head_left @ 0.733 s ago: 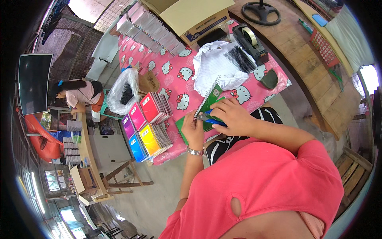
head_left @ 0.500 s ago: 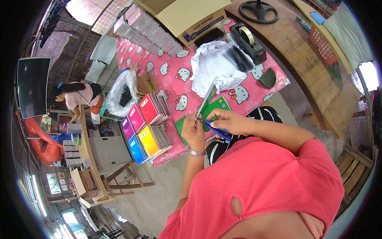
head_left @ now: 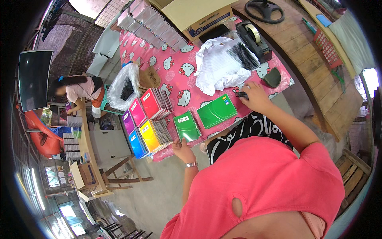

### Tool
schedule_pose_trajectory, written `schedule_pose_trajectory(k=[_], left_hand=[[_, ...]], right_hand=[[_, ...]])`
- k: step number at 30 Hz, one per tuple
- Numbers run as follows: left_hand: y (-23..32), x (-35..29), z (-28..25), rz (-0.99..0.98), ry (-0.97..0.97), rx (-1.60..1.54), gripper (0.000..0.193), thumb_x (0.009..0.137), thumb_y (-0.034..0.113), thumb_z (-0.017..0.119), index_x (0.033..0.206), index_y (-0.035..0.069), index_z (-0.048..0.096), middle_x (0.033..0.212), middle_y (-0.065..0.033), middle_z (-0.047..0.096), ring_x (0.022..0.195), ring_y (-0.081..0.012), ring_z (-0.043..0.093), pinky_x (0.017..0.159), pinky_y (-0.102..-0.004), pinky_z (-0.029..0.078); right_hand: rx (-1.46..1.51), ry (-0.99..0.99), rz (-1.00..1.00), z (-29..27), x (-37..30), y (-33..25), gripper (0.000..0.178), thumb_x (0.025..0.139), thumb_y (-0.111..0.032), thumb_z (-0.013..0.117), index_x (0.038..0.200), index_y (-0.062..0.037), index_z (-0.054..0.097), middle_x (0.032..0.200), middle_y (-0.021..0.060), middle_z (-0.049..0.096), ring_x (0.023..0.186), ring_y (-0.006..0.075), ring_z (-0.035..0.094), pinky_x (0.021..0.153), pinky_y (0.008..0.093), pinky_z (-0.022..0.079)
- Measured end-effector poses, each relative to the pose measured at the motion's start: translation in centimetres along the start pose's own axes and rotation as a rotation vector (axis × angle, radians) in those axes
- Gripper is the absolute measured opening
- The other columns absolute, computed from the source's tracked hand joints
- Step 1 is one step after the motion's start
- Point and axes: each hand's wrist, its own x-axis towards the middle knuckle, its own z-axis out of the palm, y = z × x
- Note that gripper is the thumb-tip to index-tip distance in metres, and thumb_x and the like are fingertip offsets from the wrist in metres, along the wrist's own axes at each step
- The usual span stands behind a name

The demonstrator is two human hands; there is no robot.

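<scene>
Two green spiral notebooks lie on the pink table (head_left: 171, 75). The left one (head_left: 186, 124), which looks like a small stack, has its coil along the right; the other notebook (head_left: 217, 110) shows its coil along the near edge. My left hand (head_left: 183, 151) is at the near edge of the left green notebook, thumb and fingertips apart, a fingertip at its corner. On the table beyond the right notebook, my right hand (head_left: 255, 98) has its fingers bent over the pliers (head_left: 241, 95). Only their dark end shows; the handles are hidden under the palm.
Red, pink, purple, yellow and blue notebook stacks (head_left: 145, 125) stand at the left, beside a plastic bag (head_left: 124, 89) of black pieces. Black coils (head_left: 242, 56) lie on white cloth (head_left: 218, 67). A tape dispenser (head_left: 254, 40) and a cardboard box (head_left: 209, 24) stand behind. A co-worker (head_left: 81, 89) sits far left.
My hands have parted: the left moved down and left, the right moved right with the pliers onto the table. The green notebook with its coil upright is now laid flat.
</scene>
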Motion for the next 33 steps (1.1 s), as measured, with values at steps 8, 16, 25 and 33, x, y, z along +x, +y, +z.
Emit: schedule_pose_trajectory(k=[8,16,25,33], left_hand=[[-2.2,0.9,0.9,0.199,0.131,0.376,0.025,0.084,0.0,0.072,0.102,-0.003,0.056,0.092,-0.0077,0.06,0.08,-0.0154,0.056,0.07,-0.0292,0.048],[-1.8,0.5,0.6,0.118,0.113,0.451,0.023,0.083,0.005,0.073,0.1,-0.001,0.059,0.094,-0.0091,0.061,0.082,-0.0179,0.056,0.074,-0.0294,0.047],[10.4,-4.2,8.4,1.167,-0.529,0.583,0.029,0.08,0.014,0.074,0.106,0.006,0.063,0.112,-0.0124,0.063,0.107,-0.0331,0.056,0.094,-0.0444,0.042],[10.2,-4.7,11.6,1.266,-0.818,0.877,0.03,0.076,0.014,0.073,0.104,0.008,0.063,0.108,-0.0074,0.064,0.1,-0.0274,0.061,0.084,-0.0395,0.05]], right_hand=[[-0.138,0.152,0.079,2.0,12.2,3.3,0.026,0.08,-0.021,0.07,0.097,-0.003,0.064,0.102,0.0152,0.062,0.098,0.0316,0.062,0.081,0.0424,0.053],[-0.307,-0.049,0.242,5.1,15.2,4.9,0.026,0.08,-0.017,0.069,0.101,-0.0028,0.064,0.105,0.0192,0.064,0.101,0.0298,0.065,0.082,0.0424,0.056],[0.156,0.229,0.149,2.2,15.2,4.0,0.03,0.082,-0.006,0.061,0.111,-0.0013,0.064,0.103,0.0219,0.063,0.095,0.0381,0.063,0.087,0.0429,0.051],[1.3,-0.221,0.304,2.2,13.7,5.6,0.041,0.1,-0.003,0.044,0.139,-0.0097,0.053,0.098,0.0037,0.059,0.082,0.0107,0.054,0.078,0.0255,0.047]])
